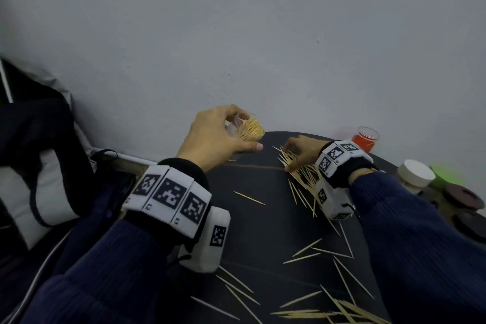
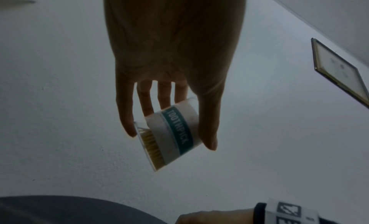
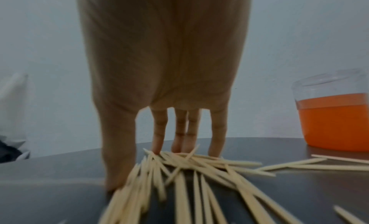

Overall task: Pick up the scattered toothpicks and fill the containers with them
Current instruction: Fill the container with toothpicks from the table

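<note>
Dark round table [image 1: 263, 218]: scattered toothpicks [image 1: 302, 179], orange container [image 1: 366, 141], white-lidded jar [image 1: 415, 175].

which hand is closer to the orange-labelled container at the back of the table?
Right. The right hand rests its fingertips on the toothpick pile just beside the orange container. The left hand is farther away across the table, holding the clear toothpick container.

A dark round table [image 1: 263, 218] is set against a pale grey wall [image 1: 236, 34]. A framed picture [image 2: 339, 72] is hung on that wall. At the left, dark and white fabric, possibly a bag [image 1: 39, 166], is seen beside the table.
</note>
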A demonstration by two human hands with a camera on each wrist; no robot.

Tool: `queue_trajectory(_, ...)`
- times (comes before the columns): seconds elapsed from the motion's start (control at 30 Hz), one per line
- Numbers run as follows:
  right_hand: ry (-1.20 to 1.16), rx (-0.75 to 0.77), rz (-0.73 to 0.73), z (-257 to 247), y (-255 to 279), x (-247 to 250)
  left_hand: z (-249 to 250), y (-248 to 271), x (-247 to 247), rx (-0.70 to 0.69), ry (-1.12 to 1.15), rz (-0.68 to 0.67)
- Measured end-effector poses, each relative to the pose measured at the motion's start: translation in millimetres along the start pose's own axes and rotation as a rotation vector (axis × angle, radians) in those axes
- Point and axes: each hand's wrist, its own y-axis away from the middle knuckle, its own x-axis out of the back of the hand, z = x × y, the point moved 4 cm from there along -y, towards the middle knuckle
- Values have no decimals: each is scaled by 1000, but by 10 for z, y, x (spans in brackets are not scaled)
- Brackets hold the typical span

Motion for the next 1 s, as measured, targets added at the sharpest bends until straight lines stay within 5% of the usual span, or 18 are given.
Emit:
queue_trajectory(0.4, 97, 237, 39, -241, 506, -187, 89, 88, -60, -16, -1, -11)
queue_trajectory(1.0, 84, 335, 1, -426, 1595, -633, 273, 481, -273, -20, 108, -87)
